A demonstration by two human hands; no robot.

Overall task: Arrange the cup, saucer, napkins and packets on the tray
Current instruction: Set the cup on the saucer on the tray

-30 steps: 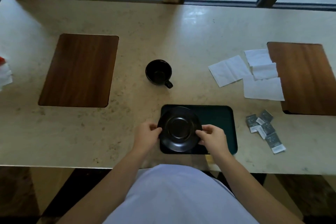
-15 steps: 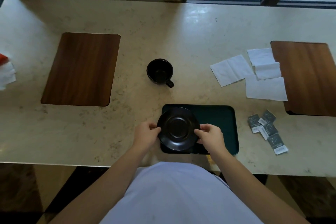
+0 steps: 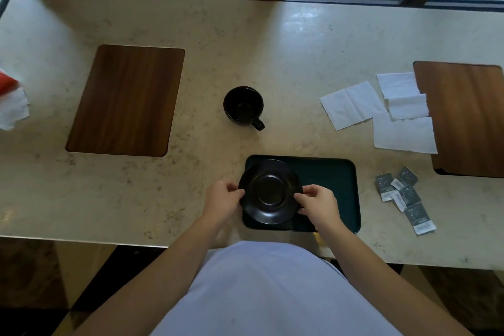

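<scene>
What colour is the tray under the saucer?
Dark green, seen in the head view: the tray.

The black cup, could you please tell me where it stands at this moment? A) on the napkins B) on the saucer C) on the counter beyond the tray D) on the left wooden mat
C: the black cup stands alone on the counter beyond the tray, while both hands hold the saucer over the tray's left end.
</scene>
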